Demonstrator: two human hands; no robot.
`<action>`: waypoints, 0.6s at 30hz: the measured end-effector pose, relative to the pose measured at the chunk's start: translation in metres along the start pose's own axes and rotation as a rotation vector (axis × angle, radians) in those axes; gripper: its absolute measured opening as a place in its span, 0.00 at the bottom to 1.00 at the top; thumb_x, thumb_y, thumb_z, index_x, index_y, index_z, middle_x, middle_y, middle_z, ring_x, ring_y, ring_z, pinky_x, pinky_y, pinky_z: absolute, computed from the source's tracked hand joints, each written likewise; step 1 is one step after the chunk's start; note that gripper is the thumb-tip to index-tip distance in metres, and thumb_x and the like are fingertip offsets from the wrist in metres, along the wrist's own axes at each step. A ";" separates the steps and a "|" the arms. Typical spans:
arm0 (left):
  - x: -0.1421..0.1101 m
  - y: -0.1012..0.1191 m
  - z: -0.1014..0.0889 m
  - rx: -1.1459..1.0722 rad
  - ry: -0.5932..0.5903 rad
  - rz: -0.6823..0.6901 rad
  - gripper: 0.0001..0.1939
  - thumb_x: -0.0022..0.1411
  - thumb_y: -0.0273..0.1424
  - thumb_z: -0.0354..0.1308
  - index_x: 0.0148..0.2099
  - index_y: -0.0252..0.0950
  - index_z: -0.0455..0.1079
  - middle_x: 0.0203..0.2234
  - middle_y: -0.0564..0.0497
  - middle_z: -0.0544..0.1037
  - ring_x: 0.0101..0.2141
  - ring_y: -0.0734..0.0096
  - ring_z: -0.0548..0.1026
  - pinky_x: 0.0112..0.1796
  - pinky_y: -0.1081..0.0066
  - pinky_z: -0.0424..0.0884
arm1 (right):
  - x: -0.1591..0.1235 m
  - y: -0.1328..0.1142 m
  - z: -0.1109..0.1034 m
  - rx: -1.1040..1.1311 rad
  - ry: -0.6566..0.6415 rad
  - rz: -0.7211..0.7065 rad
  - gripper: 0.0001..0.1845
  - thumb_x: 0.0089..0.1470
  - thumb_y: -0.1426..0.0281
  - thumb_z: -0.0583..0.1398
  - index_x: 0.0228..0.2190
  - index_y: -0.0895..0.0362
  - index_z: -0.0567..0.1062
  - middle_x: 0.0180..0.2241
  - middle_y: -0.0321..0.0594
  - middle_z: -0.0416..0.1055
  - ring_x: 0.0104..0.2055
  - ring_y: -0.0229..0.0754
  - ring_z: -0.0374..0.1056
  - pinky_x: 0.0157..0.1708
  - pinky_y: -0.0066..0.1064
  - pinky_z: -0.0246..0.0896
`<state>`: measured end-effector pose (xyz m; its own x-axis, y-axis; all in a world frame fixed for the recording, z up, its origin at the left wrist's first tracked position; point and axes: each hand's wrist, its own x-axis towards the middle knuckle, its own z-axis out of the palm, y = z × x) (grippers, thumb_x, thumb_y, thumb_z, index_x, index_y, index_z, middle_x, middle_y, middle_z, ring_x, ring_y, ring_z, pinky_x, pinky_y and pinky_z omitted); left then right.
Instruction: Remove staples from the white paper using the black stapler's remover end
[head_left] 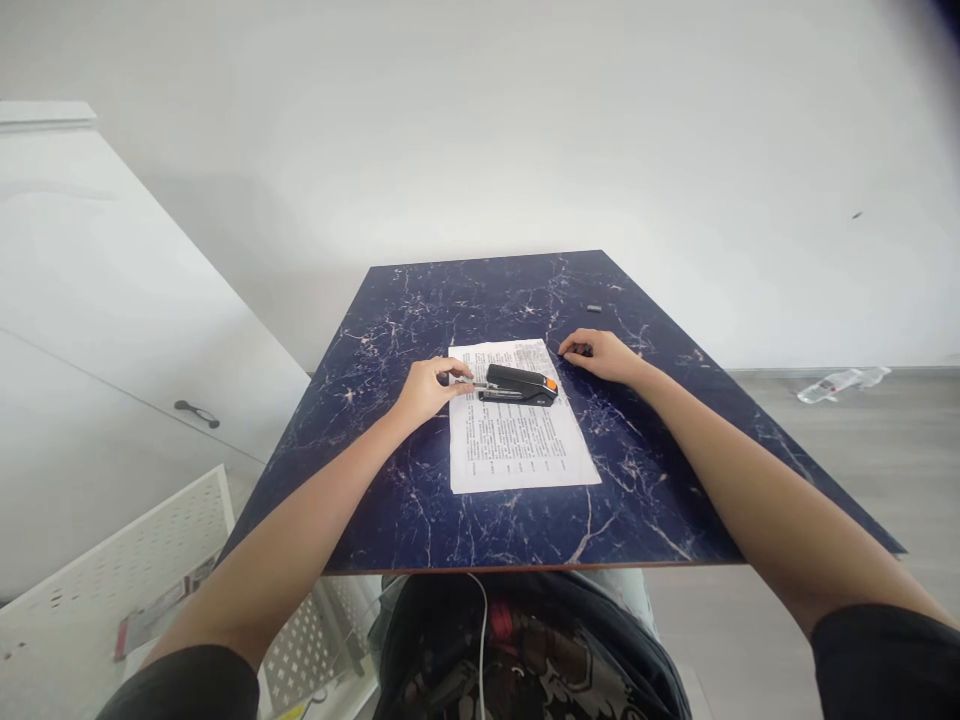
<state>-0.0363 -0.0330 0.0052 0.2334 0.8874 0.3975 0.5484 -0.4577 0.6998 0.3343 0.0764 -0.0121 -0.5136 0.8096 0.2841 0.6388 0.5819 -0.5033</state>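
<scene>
A black stapler (517, 386) with an orange patch at its right end lies across a printed sheet of paper (517, 455). Its top arm is raised a little from the base, and a thin metal part (481, 385) sticks out on the left. My left hand (435, 388) has thumb and fingers closed on this metal part, beside the stapler's left end. To the right of the sheet's upper corner, my right hand (600, 355) rests on the table with loosely bent fingers and nothing visible in them.
The dark blue marbled table (450, 540) stands against a white wall. A small grey strip (593, 309) lies beyond my right hand. On the left are a white cabinet (135, 300) and a white perforated rack (165, 540). A clear plastic item (840, 384) lies on the floor at right.
</scene>
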 end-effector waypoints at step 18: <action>0.002 -0.005 0.002 -0.004 -0.054 0.004 0.08 0.55 0.34 0.74 0.38 0.41 0.80 0.34 0.51 0.84 0.35 0.65 0.79 0.35 0.65 0.69 | 0.001 -0.005 -0.001 -0.032 -0.026 -0.033 0.11 0.55 0.65 0.60 0.38 0.51 0.81 0.37 0.41 0.78 0.38 0.48 0.71 0.44 0.42 0.67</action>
<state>-0.0370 -0.0287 0.0017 0.2786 0.8871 0.3682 0.5440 -0.4616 0.7007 0.3314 0.0744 -0.0085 -0.5495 0.7877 0.2786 0.6390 0.6111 -0.4672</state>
